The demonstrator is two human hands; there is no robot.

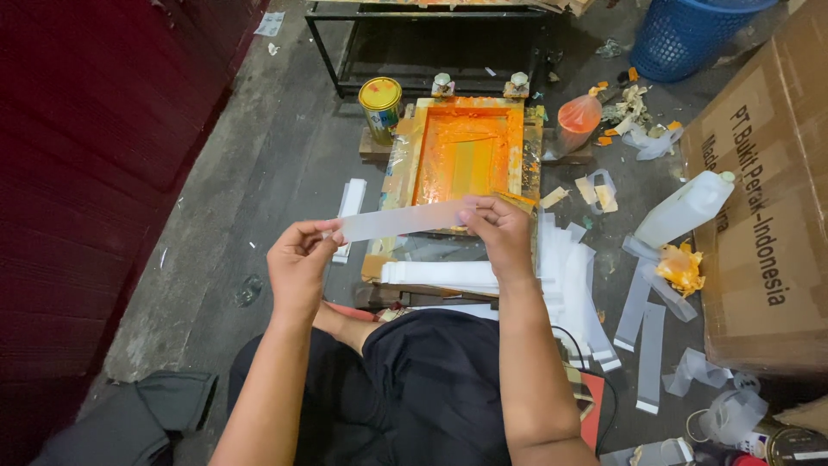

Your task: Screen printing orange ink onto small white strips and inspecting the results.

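Observation:
Both my hands hold one long translucent white plastic strip [398,221] stretched level above the floor. My left hand [297,263] pinches its left end, and my right hand [498,233] pinches its right end. Just beyond the strip lies a wooden printing screen frame [467,151] smeared with orange ink. Below my hands a stack of similar white strips [440,274] lies flat, and my knees in dark cloth are under that.
A yellow-lidded tin can [380,103] stands left of the frame. An orange plastic bag [579,116], a white plastic jug [686,207], loose strips [642,324], a big cardboard box [763,198] and a blue basket [690,30] fill the right. A black metal rack [431,43] stands behind. A red wall is at left.

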